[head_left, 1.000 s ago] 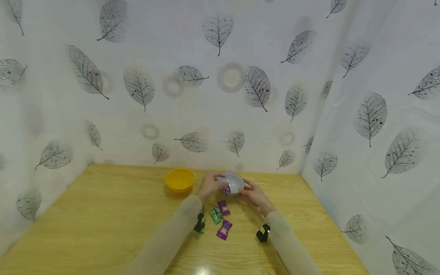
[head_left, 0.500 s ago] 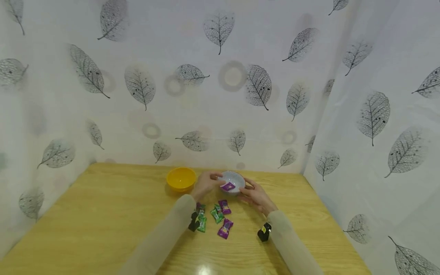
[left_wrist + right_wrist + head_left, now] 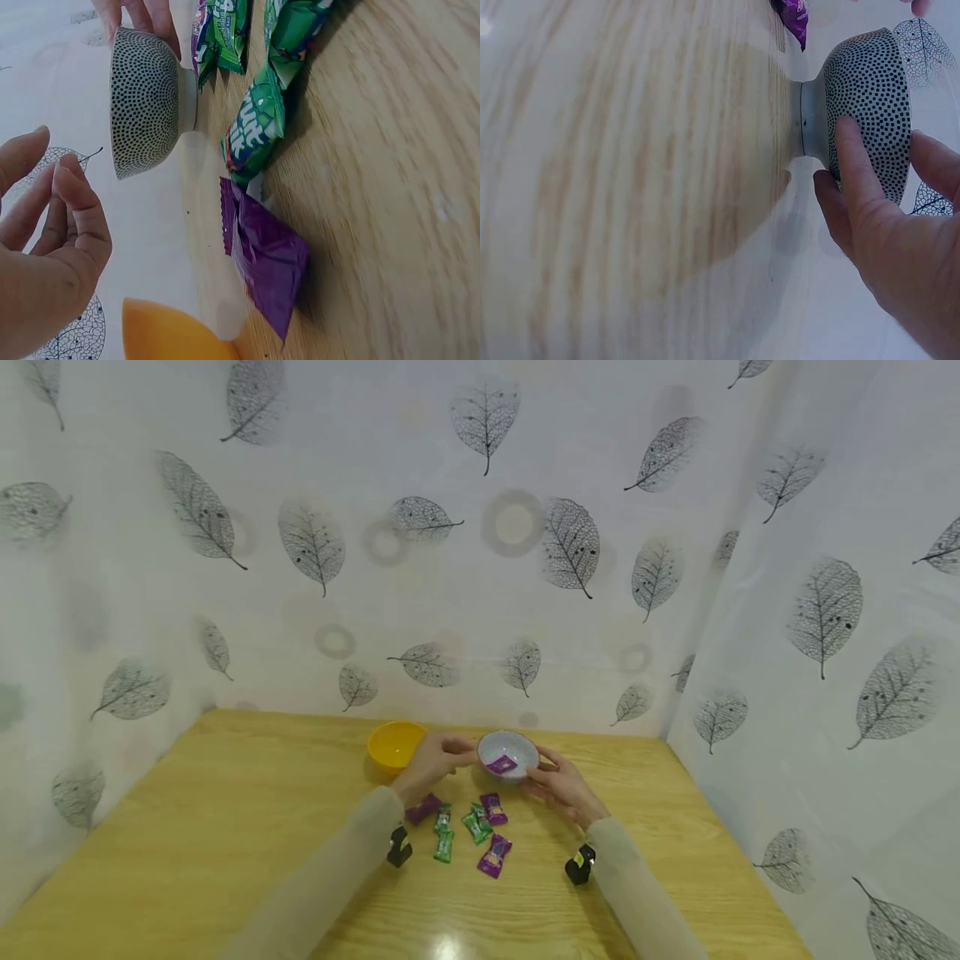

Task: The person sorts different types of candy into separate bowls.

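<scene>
A dotted bowl (image 3: 517, 745) with a pale inside stands toward the back of the wooden table, a purple-wrapped candy (image 3: 501, 765) lying in it. My right hand (image 3: 566, 789) holds this bowl at its right side; in the right wrist view, its thumb is at the rim and its fingers (image 3: 855, 161) lie against the dotted outer wall (image 3: 870, 82). Just left of the bowl is my left hand (image 3: 435, 762), its fingers loosely bent and nothing between them. In the left wrist view a gap shows between the left hand (image 3: 60, 247) and the bowl.
A yellow bowl (image 3: 393, 746) stands behind the left wrist, partly covered by that hand. In front lie several wrapped candies: purple ones (image 3: 495, 856) and green ones (image 3: 444, 846), with another purple candy (image 3: 423, 809) beneath the left wrist. Leaf-print sheeting (image 3: 420, 610) backs the table.
My left hand has drawn back left out of the dotted bowl, and the purple candy now lies loose inside. The right hand keeps its hold on the bowl.
</scene>
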A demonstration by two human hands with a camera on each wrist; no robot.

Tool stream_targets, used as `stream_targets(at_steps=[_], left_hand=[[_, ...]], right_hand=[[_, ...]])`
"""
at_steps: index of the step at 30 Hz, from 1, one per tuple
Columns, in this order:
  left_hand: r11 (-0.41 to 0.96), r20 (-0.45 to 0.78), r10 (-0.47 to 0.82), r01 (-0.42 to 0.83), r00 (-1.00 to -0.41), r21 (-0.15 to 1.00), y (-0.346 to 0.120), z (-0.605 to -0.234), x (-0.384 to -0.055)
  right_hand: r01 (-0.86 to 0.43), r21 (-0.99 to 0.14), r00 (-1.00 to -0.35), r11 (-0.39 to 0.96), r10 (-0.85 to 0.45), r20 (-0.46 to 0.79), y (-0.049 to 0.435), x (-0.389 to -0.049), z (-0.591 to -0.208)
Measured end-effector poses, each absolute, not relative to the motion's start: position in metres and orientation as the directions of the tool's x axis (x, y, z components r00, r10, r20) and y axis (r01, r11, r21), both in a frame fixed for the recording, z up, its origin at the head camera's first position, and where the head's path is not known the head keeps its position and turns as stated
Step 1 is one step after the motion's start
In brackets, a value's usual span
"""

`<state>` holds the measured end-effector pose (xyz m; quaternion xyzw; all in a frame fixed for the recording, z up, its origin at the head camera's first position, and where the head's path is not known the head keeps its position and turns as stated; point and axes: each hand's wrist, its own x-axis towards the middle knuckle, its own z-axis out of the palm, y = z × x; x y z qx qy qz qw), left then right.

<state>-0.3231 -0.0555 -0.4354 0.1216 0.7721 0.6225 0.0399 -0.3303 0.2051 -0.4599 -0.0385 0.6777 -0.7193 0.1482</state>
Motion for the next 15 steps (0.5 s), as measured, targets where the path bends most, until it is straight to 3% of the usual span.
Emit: stream_targets(at_steps=[4, 15], left_hand=[[0.176, 0.091, 0.253, 0.138, -0.963, 0.975, -0.061, -0.434, -0.317], [0.281, 0.085, 0.266, 0.161, -0.96, 0.946, -0.08, -0.433, -0.3]], right_hand=[[0.161, -0.986, -0.954, -0.029, -0.259, -0.148, 0.207, -0.331, -0.46], [0.159, -0.987, -0.954, -0.04, -0.264, -0.143, 0.207, -0.331, -0.461]])
